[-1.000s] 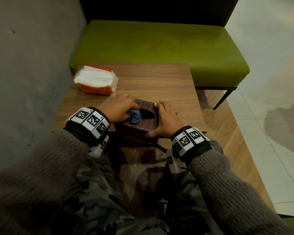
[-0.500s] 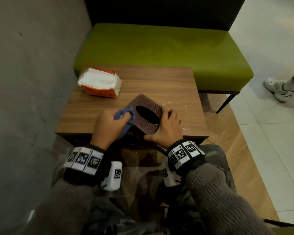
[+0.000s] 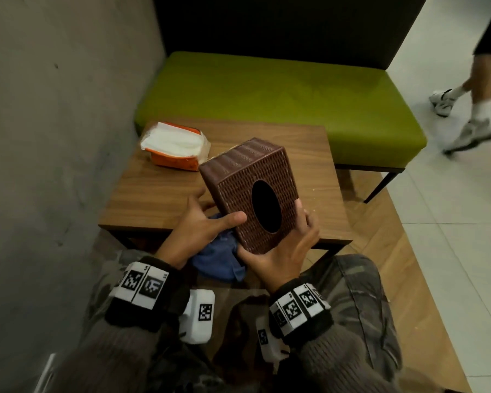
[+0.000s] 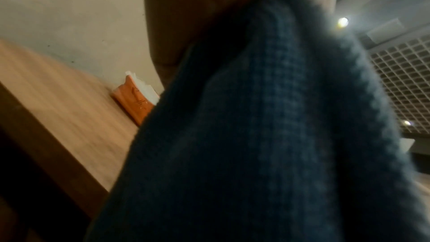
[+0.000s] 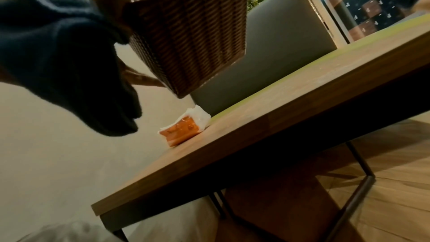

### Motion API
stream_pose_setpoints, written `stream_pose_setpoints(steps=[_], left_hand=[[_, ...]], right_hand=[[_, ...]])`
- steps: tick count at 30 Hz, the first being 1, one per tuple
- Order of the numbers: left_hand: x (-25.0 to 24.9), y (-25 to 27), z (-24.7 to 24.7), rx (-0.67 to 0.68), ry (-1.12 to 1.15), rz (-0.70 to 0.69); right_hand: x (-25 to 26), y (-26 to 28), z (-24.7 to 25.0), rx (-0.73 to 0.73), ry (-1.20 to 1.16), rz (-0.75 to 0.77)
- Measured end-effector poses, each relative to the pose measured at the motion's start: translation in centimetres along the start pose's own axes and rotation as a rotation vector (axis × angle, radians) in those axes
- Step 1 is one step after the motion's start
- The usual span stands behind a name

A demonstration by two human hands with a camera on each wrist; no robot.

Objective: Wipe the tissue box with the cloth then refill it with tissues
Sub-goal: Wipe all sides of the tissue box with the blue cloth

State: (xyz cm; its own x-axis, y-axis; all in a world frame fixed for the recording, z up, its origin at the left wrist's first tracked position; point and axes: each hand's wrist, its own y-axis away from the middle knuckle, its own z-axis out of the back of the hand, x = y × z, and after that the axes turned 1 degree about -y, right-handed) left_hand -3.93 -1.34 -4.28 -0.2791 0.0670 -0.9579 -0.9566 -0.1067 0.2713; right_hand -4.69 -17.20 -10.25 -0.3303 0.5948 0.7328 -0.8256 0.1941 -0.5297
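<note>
Right now the tissue box (image 3: 253, 191) is lifted off the table (image 3: 159, 194), tilted with its oval opening facing the person and its long axis running near to far. The right hand (image 3: 284, 251) cups its near-right corner, fingers curled around it. The left hand (image 3: 201, 222) is just left, thumb pressed on the box, the cloth (image 3: 219, 259) bunched beneath its palm; that hand is nearer for wiping the left side.

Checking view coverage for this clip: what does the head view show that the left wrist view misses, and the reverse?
Only the head view shows the brown tissue box lifted off the table, held by the left hand and right hand, plus the green bench. Only the left wrist view shows ceiling lights. Both show the blue cloth and the orange tissue pack.
</note>
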Motion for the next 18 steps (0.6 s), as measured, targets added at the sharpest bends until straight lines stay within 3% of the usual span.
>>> stream_pose_setpoints(steps=[3,5,9,14,18], left_hand=[[0.0,0.1,-0.2,-0.001,0.009,-0.045],[0.0,0.3,-0.2,-0.058,-0.114,-0.104],[-1.5,0.9,1.3,-0.078,-0.475,-0.281],[-3.5,1.7,2.1,0.039,-1.23,-0.427],[-4.1,1.9,1.5,0.074,-1.399,-0.521]], right_hand=[[-0.1,-0.1,0.1,0.007,0.001,0.003],[-0.4,0.0,0.3,0.096,-0.003,-0.015],[-0.5,-1.0,2.6,0.289,0.056,0.053],[1.2,-5.6,5.7,0.581,0.259,0.239],[1.3,-6.0,5.3,0.755,0.273,0.226]])
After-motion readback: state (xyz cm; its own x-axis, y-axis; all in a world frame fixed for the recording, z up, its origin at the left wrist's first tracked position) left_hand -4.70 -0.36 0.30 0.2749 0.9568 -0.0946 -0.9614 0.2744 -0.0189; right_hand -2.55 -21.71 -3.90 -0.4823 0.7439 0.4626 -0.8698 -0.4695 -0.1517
